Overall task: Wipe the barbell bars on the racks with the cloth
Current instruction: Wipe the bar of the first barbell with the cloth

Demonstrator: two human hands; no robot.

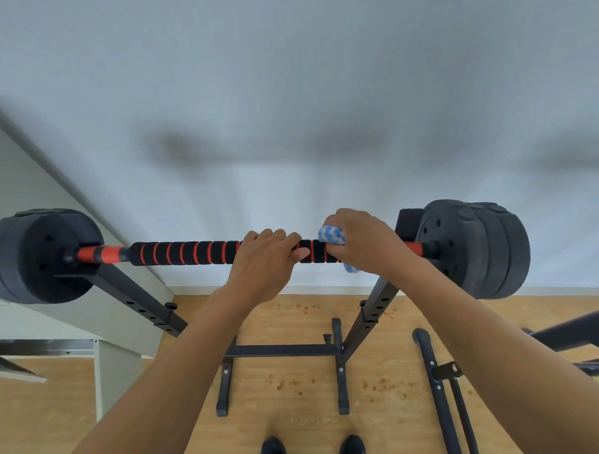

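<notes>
A barbell bar (185, 252) with black foam grip and red stripes lies across a black rack (373, 311), with dark weight plates on its left end (35, 255) and right end (477, 246). My left hand (263, 263) grips the bar near its middle, fingers curled over the top and thumb underneath. Just to the right, my right hand (365, 242) holds a blue and white cloth (331, 234) wrapped round the bar, close to the right plates. A bit of cloth hangs below the bar.
A white wall rises right behind the barbell. The rack's black base (280, 352) stands on the wooden floor, my dark shoes (314, 449) just before it. Another black frame (435, 377) is at the right and a pale cabinet (116, 366) at the left.
</notes>
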